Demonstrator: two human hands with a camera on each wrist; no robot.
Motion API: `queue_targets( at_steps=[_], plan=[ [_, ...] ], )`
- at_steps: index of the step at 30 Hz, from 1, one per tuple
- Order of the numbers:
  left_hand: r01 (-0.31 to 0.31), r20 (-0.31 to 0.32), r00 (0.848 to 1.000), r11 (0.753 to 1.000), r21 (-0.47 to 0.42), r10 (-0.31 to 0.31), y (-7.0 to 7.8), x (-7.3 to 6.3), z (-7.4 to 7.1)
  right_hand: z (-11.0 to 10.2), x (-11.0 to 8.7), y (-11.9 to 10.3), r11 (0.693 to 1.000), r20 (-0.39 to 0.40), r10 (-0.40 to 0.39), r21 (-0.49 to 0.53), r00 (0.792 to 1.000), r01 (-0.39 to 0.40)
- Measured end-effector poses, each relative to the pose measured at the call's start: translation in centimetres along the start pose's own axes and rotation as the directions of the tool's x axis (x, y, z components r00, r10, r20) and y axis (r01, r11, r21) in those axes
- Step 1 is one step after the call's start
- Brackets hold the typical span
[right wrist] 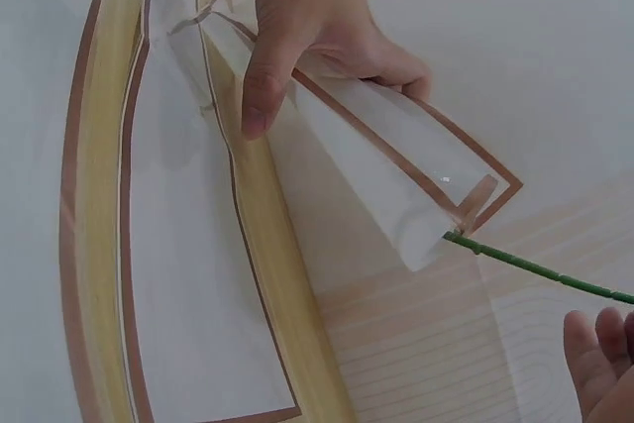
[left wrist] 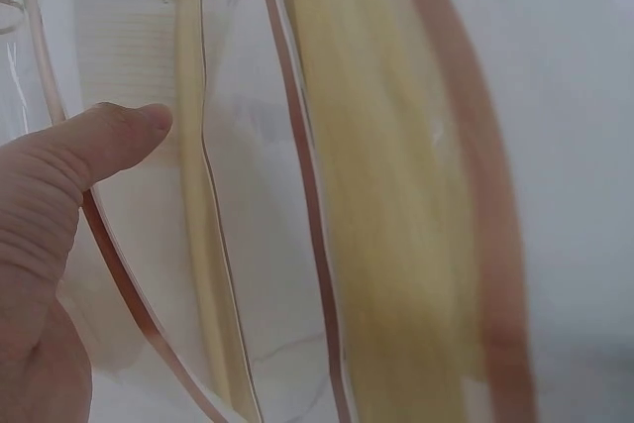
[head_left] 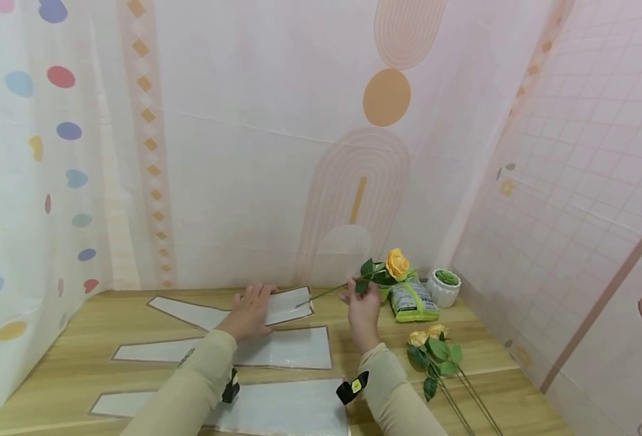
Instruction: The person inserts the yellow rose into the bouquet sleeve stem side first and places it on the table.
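My left hand (head_left: 252,312) grips the farthest white, brown-edged flower sleeve (head_left: 290,306) across its width, thumb at the near edge and fingers over the far edge. In the right wrist view the mouth of this sleeve (right wrist: 381,136) bulges apart. My right hand (head_left: 364,312) pinches a yellow rose (head_left: 397,264) by its stem just below the leaves, bloom to the right. The bare end of the green stem (right wrist: 540,269) points left and overlaps the sleeve's mouth. The left wrist view shows my left thumb (left wrist: 119,141) over the clear film.
Two more flower sleeves, a middle one (head_left: 299,348) and a near one (head_left: 293,406), lie flat on the wooden table (head_left: 70,339). Two yellow roses (head_left: 435,351) lie at right. Behind them are a green-and-grey packet (head_left: 413,303) and a white pot (head_left: 445,290) with a succulent.
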State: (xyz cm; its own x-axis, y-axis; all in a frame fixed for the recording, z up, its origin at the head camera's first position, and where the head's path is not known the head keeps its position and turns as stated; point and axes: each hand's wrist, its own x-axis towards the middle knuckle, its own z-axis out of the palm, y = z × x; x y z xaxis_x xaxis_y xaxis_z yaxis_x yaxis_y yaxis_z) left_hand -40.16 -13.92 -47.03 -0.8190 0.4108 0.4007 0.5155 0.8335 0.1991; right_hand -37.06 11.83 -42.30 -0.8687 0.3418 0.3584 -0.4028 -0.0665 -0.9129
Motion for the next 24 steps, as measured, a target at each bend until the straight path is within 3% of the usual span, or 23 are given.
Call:
queue_targets(
  at_steps=[5, 14, 20, 24],
  plan=[
    [0.0, -0.017, 1.0, 1.0, -0.01, 0.0, -0.2, 0.0, 0.1, 0.0, 0.0, 0.6, 0.997, 0.013, 0.071, 0.019, 0.997, -0.072],
    [0.014, 0.007, 1.0, 1.0, -0.027, -0.014, 0.4, -0.1, -0.5, 0.9, -0.8, 1.3, 0.998, 0.055, 0.057, 0.033, 0.997, -0.059],
    [0.009, 0.001, 1.0, 1.0, -0.013, -0.009, 0.4, -0.1, -0.6, 1.2, -1.3, 1.2, 0.995, 0.082, 0.091, 0.025, 0.992, -0.093],
    [0.005, -0.001, 1.0, 0.999, -0.052, -0.005, 0.4, -0.2, -0.6, 1.3, -1.3, 1.4, 0.992, 0.098, 0.123, 0.029, 0.988, -0.126]
  ],
)
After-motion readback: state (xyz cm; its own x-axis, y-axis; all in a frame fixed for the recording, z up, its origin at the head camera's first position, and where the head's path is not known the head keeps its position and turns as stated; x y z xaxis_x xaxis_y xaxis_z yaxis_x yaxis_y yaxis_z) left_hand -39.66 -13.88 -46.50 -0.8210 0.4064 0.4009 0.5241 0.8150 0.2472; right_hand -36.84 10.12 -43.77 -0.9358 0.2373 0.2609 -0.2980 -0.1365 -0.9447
